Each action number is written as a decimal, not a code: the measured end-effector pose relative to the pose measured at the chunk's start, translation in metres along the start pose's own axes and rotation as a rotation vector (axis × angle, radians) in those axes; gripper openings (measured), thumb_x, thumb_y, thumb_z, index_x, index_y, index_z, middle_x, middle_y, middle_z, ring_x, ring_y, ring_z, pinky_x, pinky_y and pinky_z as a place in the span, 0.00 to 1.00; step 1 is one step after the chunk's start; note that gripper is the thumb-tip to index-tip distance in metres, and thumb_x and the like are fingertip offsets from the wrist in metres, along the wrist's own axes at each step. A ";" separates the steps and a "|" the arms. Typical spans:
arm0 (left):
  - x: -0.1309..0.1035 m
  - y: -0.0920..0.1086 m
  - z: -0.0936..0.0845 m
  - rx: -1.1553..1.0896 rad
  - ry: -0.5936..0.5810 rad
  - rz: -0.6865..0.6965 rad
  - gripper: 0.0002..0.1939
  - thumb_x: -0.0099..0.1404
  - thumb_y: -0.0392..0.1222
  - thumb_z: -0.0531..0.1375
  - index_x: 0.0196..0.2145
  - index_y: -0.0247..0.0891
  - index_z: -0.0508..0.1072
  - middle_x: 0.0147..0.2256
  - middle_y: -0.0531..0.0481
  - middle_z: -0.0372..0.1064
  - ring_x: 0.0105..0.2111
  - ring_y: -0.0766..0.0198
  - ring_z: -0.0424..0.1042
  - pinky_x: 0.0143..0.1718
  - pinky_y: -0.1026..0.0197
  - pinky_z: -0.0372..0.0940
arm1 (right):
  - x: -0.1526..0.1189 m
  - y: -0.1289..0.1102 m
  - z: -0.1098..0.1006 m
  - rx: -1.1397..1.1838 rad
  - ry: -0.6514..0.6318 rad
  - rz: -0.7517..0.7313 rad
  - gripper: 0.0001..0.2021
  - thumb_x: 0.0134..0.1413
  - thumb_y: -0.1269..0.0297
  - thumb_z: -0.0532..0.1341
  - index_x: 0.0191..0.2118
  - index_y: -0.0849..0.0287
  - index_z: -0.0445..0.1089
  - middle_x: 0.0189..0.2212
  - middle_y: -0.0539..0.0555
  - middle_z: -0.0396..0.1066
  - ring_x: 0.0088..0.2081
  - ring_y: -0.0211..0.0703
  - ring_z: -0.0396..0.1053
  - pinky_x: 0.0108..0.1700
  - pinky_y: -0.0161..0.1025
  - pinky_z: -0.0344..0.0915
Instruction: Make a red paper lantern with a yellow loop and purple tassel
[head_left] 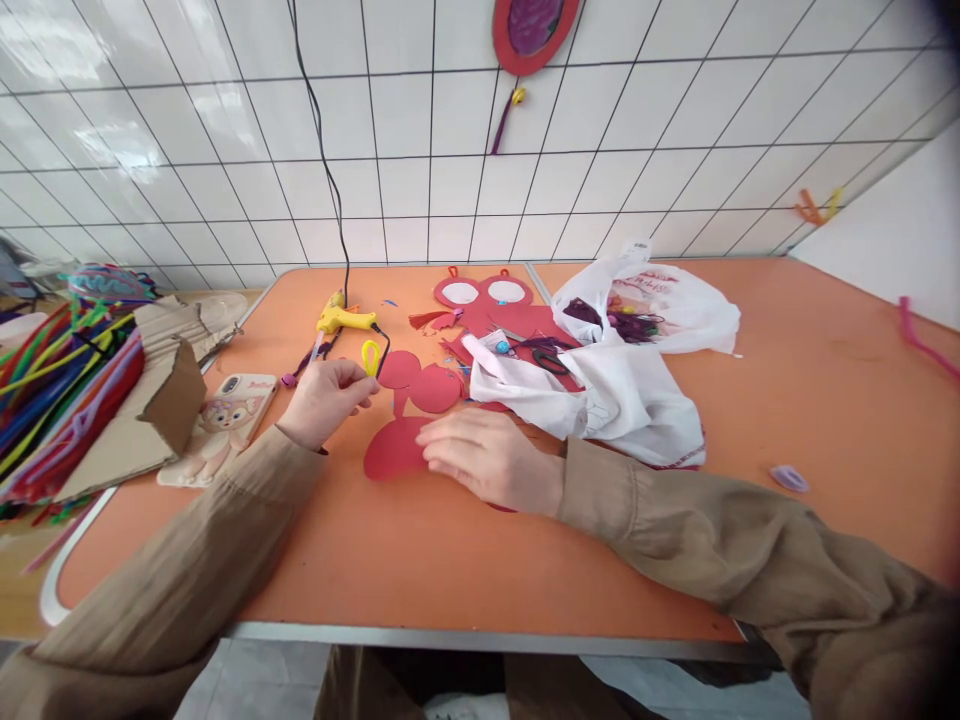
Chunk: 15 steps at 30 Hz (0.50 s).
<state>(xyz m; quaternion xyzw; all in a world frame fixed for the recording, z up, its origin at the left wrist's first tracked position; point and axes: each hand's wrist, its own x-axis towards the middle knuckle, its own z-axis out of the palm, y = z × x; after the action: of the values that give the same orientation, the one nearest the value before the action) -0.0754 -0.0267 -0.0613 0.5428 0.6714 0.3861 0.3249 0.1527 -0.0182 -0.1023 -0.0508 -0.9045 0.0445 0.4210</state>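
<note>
My left hand (330, 400) is above the table, left of the red paper pieces. Its thumb and fingers are pinched together, and a small yellow loop (371, 356), which looks like bent pipe cleaner, rises from the fingertips. My right hand (491, 460) rests with fingers stretched out over a red paper shape (391, 448), covering its right part. Just behind are rounded red paper cutouts (435, 388). A yellow hot glue gun (345, 318) sits beyond my left hand, its black cord trailing near the loop.
White plastic bags (630, 400) with purple tassels lie right of the cutouts, beside dark-handled scissors (551, 360). A phone in a cartoon case (238, 400), cardboard (172, 400) and colourful pipe cleaners (67, 400) are at left. A red-framed ornament (517, 62) hangs on the tiled wall.
</note>
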 end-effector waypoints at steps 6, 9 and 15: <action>-0.006 0.009 0.002 -0.306 -0.052 -0.086 0.12 0.47 0.45 0.66 0.19 0.35 0.69 0.19 0.53 0.68 0.15 0.70 0.65 0.17 0.67 0.60 | 0.015 0.004 -0.015 0.371 0.233 0.783 0.13 0.63 0.60 0.56 0.27 0.58 0.66 0.22 0.48 0.65 0.26 0.34 0.64 0.30 0.33 0.63; -0.009 0.011 0.003 -0.410 -0.012 -0.039 0.13 0.47 0.45 0.66 0.20 0.35 0.68 0.17 0.55 0.64 0.14 0.72 0.63 0.14 0.69 0.55 | 0.018 0.011 -0.015 0.607 0.307 1.036 0.17 0.57 0.51 0.58 0.25 0.57 0.61 0.21 0.46 0.57 0.22 0.32 0.57 0.25 0.32 0.59; -0.012 0.014 0.001 -0.519 0.096 0.067 0.13 0.50 0.44 0.66 0.20 0.35 0.67 0.18 0.55 0.65 0.12 0.76 0.59 0.13 0.70 0.50 | 0.018 0.015 -0.012 0.735 0.326 1.152 0.18 0.54 0.49 0.59 0.25 0.57 0.61 0.19 0.44 0.55 0.20 0.31 0.54 0.21 0.31 0.55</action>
<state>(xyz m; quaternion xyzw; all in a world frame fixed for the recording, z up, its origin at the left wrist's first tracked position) -0.0652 -0.0363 -0.0491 0.4441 0.5462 0.5811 0.4083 0.1517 -0.0004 -0.0826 -0.3824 -0.5851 0.5553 0.4506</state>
